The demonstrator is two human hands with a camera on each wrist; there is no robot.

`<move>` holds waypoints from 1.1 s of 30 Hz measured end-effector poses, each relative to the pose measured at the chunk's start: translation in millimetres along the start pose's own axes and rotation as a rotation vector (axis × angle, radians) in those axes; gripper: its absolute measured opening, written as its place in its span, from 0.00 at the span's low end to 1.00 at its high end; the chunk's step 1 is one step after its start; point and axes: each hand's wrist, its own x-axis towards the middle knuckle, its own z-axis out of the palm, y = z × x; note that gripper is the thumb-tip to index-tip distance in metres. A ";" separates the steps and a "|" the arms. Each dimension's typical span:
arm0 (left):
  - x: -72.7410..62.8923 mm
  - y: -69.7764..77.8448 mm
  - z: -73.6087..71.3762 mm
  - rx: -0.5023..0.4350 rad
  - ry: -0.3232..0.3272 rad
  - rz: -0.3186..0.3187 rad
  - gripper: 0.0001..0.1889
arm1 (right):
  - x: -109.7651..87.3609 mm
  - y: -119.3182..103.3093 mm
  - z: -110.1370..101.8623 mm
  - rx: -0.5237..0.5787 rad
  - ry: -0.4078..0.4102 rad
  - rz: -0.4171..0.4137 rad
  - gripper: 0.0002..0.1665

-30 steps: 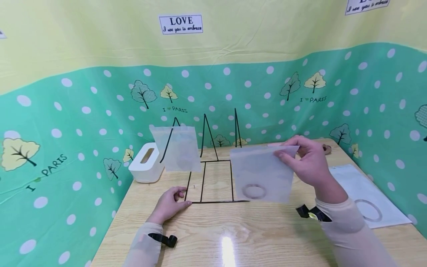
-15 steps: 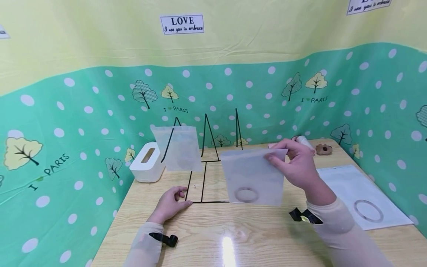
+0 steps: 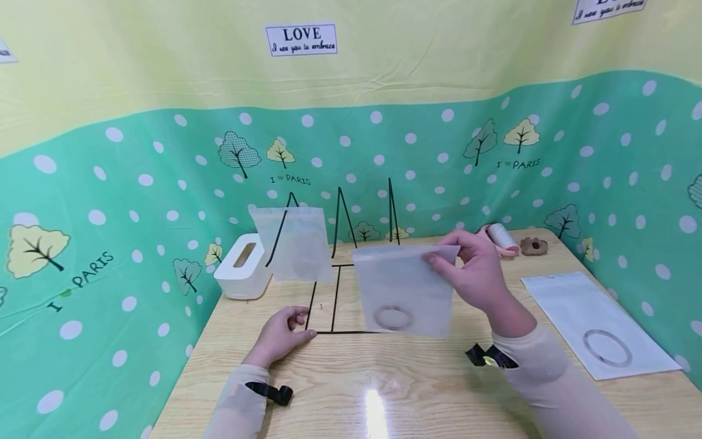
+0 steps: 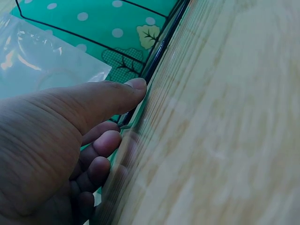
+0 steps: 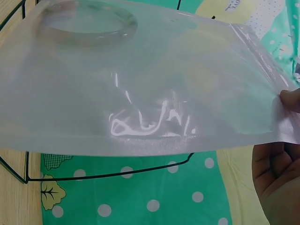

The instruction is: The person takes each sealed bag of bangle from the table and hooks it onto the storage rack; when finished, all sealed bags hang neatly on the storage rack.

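The right hand (image 3: 477, 274) pinches the frosted bag (image 3: 406, 283) by its upper right corner, and it hangs leftward and down from this grip, in front of the wire rack (image 3: 336, 299). A ring (image 3: 392, 328) shows blurred, perhaps inside. The left hand (image 3: 276, 338) holds the rack's near left corner.

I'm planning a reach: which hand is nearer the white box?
Left: the left hand is in front of the white box, holding the rack; the right hand is farther off to the box's right, holding a bag.
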 end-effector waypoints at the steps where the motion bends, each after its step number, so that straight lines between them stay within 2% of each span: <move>1: 0.0 0.0 -0.1 0.000 -0.002 0.000 0.30 | 0.1 0.1 1.1 -0.004 0.000 0.006 0.13; 13: 0.1 -1.6 -0.2 -0.010 -0.009 -0.001 0.30 | -1.4 3.6 13.1 0.028 -0.035 0.081 0.11; 17: 0.2 -0.9 0.0 -0.028 0.005 0.007 0.31 | -1.4 6.1 16.9 0.029 -0.033 0.082 0.11; 23: -1.0 8.2 -0.7 -0.114 0.031 0.099 0.30 | -0.4 8.4 24.6 0.031 -0.026 0.086 0.11; 30: -3.6 24.2 2.6 -0.179 -0.022 0.221 0.27 | 0.1 7.0 34.7 0.047 -0.019 0.130 0.11; 33: -5.8 30.3 5.8 -0.199 -0.038 0.253 0.26 | -0.2 8.4 39.2 0.052 -0.025 0.134 0.10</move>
